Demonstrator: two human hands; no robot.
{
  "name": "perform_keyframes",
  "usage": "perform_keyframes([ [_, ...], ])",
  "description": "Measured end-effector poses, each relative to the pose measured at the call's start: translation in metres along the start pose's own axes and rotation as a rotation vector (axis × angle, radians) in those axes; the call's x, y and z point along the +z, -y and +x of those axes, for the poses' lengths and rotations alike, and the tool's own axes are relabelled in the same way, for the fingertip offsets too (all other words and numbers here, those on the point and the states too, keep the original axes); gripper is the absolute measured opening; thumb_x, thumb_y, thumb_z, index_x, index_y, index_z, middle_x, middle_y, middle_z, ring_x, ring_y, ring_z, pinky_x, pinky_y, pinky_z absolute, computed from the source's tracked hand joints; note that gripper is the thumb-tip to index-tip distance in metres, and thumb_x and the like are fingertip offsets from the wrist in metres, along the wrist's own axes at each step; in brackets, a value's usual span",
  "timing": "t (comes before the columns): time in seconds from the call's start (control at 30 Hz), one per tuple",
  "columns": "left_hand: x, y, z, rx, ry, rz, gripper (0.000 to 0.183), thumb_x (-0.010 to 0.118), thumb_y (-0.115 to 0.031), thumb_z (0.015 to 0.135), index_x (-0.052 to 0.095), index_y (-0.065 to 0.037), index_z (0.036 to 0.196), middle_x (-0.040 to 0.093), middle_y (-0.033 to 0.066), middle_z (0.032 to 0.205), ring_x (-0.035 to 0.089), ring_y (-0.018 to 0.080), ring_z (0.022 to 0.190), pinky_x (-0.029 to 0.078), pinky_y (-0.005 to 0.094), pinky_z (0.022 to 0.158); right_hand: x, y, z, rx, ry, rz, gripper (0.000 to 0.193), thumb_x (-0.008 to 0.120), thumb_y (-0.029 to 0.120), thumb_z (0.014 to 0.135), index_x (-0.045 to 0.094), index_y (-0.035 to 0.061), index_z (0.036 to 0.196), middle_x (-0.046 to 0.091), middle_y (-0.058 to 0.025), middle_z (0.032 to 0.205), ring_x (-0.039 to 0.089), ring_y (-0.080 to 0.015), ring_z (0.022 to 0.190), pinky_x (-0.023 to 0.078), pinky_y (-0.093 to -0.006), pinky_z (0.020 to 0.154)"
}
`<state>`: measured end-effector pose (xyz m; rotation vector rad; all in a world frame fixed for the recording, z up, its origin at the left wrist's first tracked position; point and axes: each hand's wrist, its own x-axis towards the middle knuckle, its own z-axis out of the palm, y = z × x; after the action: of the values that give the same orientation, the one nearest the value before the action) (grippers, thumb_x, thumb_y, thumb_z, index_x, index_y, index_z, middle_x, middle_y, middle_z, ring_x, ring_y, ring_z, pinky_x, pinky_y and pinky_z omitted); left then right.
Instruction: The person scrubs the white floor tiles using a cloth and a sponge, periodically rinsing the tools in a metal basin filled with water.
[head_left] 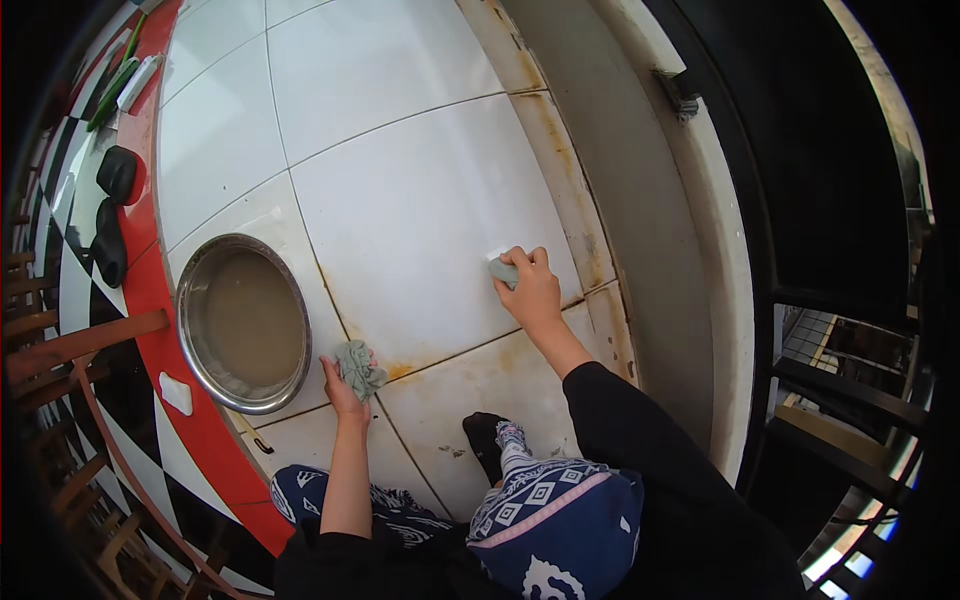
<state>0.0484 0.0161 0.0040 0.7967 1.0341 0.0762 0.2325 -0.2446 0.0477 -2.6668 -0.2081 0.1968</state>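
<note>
My left hand [346,392] is closed around a crumpled grey-green cloth [358,370], just right of a round metal basin [302,350]. Murky brownish water [245,320] fills much of that basin. Farther right, my right hand [533,287] grips a small pale grey-green piece [503,272] against the white floor tile [420,220]; whether it is a sponge or a folded cloth I cannot tell. Its fingers cover most of the piece. Brown stains [400,370] mark the tile joints between my hands.
On the red border at left lie black shoes [112,225], a white bar-like object [175,394] and a wooden chair [90,345]. A grey raised ledge [640,200] runs along the right. My dark-socked foot [484,440] rests on the tiles below my hands.
</note>
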Motion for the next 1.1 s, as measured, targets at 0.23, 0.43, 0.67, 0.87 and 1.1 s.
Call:
perform_keyframes([
  [0.23,0.007,0.006,0.004,-0.037,0.01,0.006,0.067,0.03,-0.059,0.096,0.057,-0.001,0.113,0.065,0.0117,0.095,0.061,0.0195,0.077,0.051,0.0305,0.07,-0.005,0.036,0.109,0.104,0.011,-0.023,0.034,0.073,0.019,0.072,0.057,0.0149,0.102,0.051,-0.0139,0.102,0.064,-0.03,0.075,0.055,-0.0385,0.065],
  [0.43,-0.004,0.005,0.012,-0.007,0.025,-0.031,0.066,0.026,-0.056,0.097,0.056,0.0,0.115,0.064,0.0125,0.1,0.062,0.0215,0.086,0.051,0.0334,0.077,-0.006,0.032,0.046,0.088,0.116,-0.057,0.03,0.072,0.019,0.074,0.059,0.0134,0.1,0.054,-0.014,0.097,0.062,-0.0308,0.077,0.054,-0.0384,0.068],
  [0.67,-0.001,0.005,0.01,0.011,0.055,-0.002,0.065,0.025,-0.055,0.098,0.056,0.0,0.116,0.064,0.0122,0.1,0.061,0.0219,0.087,0.05,0.034,0.078,-0.001,0.01,-0.01,0.029,0.06,-0.029,0.035,0.074,0.018,0.071,0.058,0.0155,0.102,0.051,-0.0138,0.1,0.064,-0.0286,0.073,0.055,-0.0385,0.065],
  [0.87,0.005,0.004,0.005,0.019,0.06,0.002,0.064,0.027,-0.055,0.098,0.056,0.0,0.115,0.064,0.012,0.098,0.061,0.0219,0.083,0.05,0.0331,0.076,0.007,0.032,0.077,0.065,-0.072,0.01,0.035,0.073,0.019,0.072,0.057,0.0151,0.103,0.051,-0.0148,0.103,0.064,-0.03,0.075,0.055,-0.0373,0.066],
  [1.1,0.0,0.006,0.015,-0.012,0.084,-0.04,0.065,0.026,-0.055,0.098,0.055,0.0,0.115,0.064,0.0128,0.1,0.062,0.0229,0.086,0.051,0.0342,0.078,-0.001,0.036,0.085,0.128,0.047,-0.026,0.036,0.072,0.02,0.074,0.056,0.0147,0.106,0.051,-0.0172,0.107,0.063,-0.0319,0.074,0.055,-0.0379,0.065],
])
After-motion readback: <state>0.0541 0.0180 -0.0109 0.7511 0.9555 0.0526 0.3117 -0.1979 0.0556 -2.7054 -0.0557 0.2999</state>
